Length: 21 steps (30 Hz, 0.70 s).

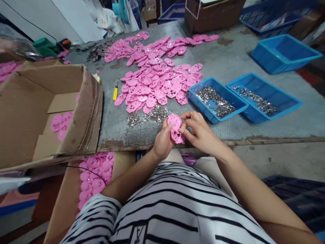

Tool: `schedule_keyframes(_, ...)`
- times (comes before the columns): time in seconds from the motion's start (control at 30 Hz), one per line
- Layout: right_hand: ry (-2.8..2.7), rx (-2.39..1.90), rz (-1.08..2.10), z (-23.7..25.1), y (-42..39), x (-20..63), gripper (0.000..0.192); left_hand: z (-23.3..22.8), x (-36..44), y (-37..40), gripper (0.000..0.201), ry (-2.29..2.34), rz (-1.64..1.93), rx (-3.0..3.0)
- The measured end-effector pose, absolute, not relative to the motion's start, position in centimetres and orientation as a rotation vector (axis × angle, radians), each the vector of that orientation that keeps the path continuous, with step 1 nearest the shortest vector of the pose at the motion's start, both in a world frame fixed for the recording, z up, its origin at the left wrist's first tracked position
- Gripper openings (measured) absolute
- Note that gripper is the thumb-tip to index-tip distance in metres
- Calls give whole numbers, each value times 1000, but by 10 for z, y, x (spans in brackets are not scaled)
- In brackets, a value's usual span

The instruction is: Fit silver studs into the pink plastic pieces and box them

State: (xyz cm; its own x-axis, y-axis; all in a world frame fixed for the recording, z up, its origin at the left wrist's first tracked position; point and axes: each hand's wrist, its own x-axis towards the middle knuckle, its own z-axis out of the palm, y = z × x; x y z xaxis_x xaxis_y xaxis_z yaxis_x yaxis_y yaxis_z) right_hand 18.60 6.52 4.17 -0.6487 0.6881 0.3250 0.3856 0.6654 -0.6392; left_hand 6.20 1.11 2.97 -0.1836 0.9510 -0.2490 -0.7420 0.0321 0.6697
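A pink plastic part (pixel 175 124) with small holes near its lower end is held upright over the table's front edge. My left hand (pixel 163 140) grips it along its left side, thumb on the face. My right hand (pixel 195 128) is closed at its right side, fingertips pinched together against the edge; whatever they pinch is too small to make out. Just beyond lie small heaps of shiny metal pieces (pixel 157 114). Behind those spreads a large pile of similar pink parts (pixel 152 81).
Two blue trays (pixel 215 119) (pixel 261 119) of metal pieces stand at right, another blue tray (pixel 284 61) behind. A yellow-handled screwdriver (pixel 115 93) lies left of the pile. An open cardboard box (pixel 88 101) holds a few pink parts; more pink parts (pixel 95 176) fill a box below.
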Motion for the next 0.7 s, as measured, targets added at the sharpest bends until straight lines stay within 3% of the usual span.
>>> schedule_keyframes(0.23, -2260, -855, 598, 33, 61, 179, 7, 29, 59, 16, 16, 815, 1553, 285)
schedule_keyframes(0.37, -2094, -908, 713, 13, 73, 174, 10, 23, 52, 17, 10, 886, 1529, 317)
schedule_keyframes(0.5, -1928, -1111, 833, -5, 103, 172, 7, 17, 40, 14, 23, 973, 1456, 393)
schedule_keyframes(0.7, -2126, -1287, 738, -11, 144, 159, 13, 11, 28, 5, 39, 1033, 1456, 467)
